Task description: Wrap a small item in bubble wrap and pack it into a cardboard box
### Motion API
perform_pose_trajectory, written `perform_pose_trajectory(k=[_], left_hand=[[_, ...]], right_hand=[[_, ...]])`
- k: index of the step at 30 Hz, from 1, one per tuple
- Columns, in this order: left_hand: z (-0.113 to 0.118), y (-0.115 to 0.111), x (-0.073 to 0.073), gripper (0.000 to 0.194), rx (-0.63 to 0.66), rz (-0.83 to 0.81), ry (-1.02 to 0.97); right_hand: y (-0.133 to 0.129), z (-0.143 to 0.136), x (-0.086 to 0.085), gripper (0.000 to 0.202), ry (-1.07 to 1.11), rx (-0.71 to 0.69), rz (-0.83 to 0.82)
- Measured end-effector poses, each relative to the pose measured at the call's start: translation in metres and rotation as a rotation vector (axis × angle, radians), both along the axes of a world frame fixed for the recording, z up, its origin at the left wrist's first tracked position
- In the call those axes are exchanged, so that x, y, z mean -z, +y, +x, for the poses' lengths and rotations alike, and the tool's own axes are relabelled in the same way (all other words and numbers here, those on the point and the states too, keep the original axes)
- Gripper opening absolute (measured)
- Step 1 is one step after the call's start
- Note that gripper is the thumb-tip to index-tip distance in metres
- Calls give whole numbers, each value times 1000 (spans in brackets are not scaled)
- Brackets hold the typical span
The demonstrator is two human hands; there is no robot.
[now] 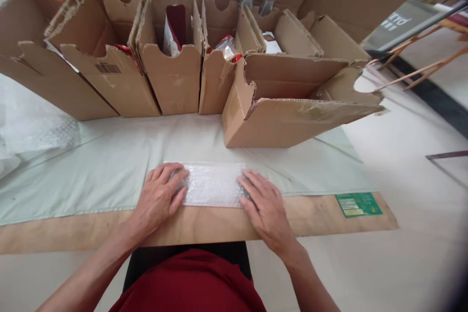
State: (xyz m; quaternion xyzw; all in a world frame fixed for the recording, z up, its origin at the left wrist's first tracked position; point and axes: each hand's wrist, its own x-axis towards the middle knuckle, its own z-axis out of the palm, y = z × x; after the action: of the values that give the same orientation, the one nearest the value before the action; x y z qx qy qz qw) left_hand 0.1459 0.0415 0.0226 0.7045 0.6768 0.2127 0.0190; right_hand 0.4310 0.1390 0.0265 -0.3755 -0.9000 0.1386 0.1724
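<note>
Bubble wrap (214, 185), between left hand (160, 196) and right hand (265, 204); both rest half-open, fingers on its ends, seemingly to flatten it; cardboard boxes (171, 80) beyond.

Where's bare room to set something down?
Pale green cloth is bare between the translucent plastic heap and left hand, and right of the right hand, before the angled brown cardboard box. Crowded: between the hands, clear bubble wrap; behind, brown cardboard boxes.

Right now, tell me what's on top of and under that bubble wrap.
The left hand and right hand rest on opposite ends of the bubble wrap. Green cloth shows beyond it, wooden board along its near edge; what lies directly beneath is covered.
</note>
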Motion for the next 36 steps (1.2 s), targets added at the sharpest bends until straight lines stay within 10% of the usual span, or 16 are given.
perform_pose_trajectory(k=[4,10,21,28,36], left_hand=[[-5,-2,-8,27,44,38,-98],[-12,-27,-26,32,28,96,-155],[-12,-35,-4,31,79,75,56],[-6,-37,-8,17,71,143,-151],[-3,-23,-67,30,-250,-232,-895]], right_hand=[[4,23,-7,27,154,141,99],[-2,4,-21,37,59,-121,37],[1,-9,-8,26,187,-112,86],[2,-3,-40,20,426,67,-373],[19,0,-50,38,657,272,-877]])
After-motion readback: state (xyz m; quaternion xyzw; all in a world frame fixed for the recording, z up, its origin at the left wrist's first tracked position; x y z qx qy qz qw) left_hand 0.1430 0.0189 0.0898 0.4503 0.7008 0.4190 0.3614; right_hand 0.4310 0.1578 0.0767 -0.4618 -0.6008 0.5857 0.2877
